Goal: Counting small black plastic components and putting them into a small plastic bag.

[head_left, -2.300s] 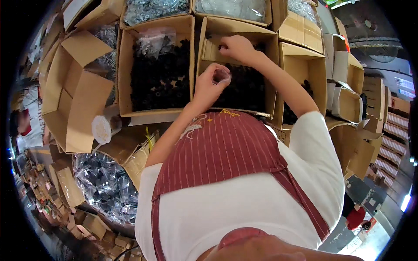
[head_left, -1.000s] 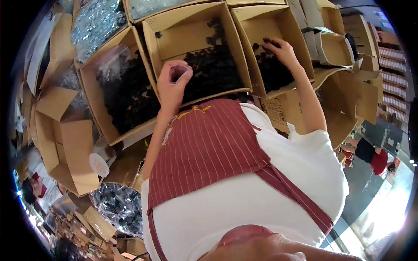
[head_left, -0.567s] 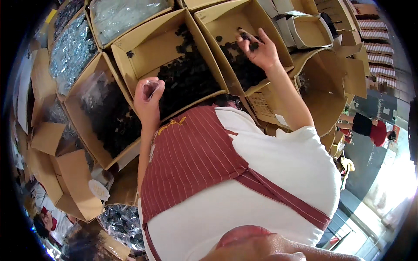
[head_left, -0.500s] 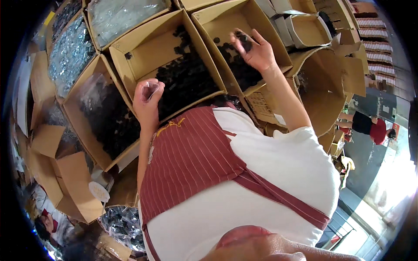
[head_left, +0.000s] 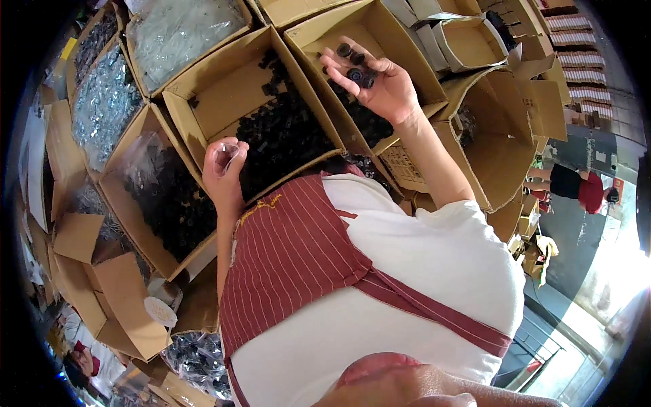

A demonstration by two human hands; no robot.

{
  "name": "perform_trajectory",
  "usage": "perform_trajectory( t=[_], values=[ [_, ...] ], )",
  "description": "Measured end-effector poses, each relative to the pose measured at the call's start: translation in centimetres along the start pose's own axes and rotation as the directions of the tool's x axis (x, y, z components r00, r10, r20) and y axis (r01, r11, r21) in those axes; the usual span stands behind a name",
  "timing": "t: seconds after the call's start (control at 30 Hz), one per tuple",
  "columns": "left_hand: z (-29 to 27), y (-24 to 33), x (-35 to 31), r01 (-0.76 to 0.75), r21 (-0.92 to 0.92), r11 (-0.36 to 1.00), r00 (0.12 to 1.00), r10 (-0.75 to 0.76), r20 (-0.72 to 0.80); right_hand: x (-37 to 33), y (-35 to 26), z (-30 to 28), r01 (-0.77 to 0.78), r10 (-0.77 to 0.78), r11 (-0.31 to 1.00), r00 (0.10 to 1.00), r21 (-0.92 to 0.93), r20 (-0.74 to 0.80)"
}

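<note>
My left hand [head_left: 218,178] is curled round a clear plastic bag [head_left: 227,156], whose mouth gapes at the top of the fist. It is over the near left part of a cardboard box [head_left: 203,122] of small black pieces [head_left: 285,132]. Palm up, my right hand [head_left: 383,88] carries several round black plastic caps [head_left: 361,77] on its palm and loosely bent fingers. Beneath it is the box to the right [head_left: 319,37], with more black pieces [head_left: 369,122] inside. Whether the bag contains anything I cannot make out.
At the left, another box holds black pieces [head_left: 169,197]. Clear bags [head_left: 183,34] fill a box at the far left, beside one of shiny clear packets [head_left: 105,115]. A large box [head_left: 495,136] stands right of my forearm. A person [head_left: 576,188] stands far right.
My right hand has risen slightly from the box and turned its palm up, bringing the round caps into sight. The left hand keeps the bag, almost unmoved.
</note>
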State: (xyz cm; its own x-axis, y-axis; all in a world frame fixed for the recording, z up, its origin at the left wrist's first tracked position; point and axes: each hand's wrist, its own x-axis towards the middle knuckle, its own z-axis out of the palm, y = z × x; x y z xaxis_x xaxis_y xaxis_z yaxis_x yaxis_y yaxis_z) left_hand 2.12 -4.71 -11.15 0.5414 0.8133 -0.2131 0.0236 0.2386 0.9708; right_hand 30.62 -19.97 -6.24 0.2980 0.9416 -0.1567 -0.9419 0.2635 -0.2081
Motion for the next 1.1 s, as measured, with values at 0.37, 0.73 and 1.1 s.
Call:
perform_trajectory(
  t=[0.37,0.73,1.1],
  values=[
    [-0.2,-0.1,-0.1,-0.002,-0.008,1.0,1.0,0.002,0.027,0.6,0.4,-0.2,0.009,-0.007,0.999,0.999,0.05,-0.041],
    [-0.3,0.2,-0.3,-0.016,-0.038,0.999,1.0,0.016,0.017,2.6,-1.8,-0.8,0.1,-0.242,0.914,0.913,-0.393,-0.33],
    [0.3,0.8,-0.3,-0.014,0.012,1.0,0.999,0.014,0.046,12.5,-4.4,-12.0,-0.342,-0.363,-0.788,0.93,-0.512,-0.063]
  ],
)
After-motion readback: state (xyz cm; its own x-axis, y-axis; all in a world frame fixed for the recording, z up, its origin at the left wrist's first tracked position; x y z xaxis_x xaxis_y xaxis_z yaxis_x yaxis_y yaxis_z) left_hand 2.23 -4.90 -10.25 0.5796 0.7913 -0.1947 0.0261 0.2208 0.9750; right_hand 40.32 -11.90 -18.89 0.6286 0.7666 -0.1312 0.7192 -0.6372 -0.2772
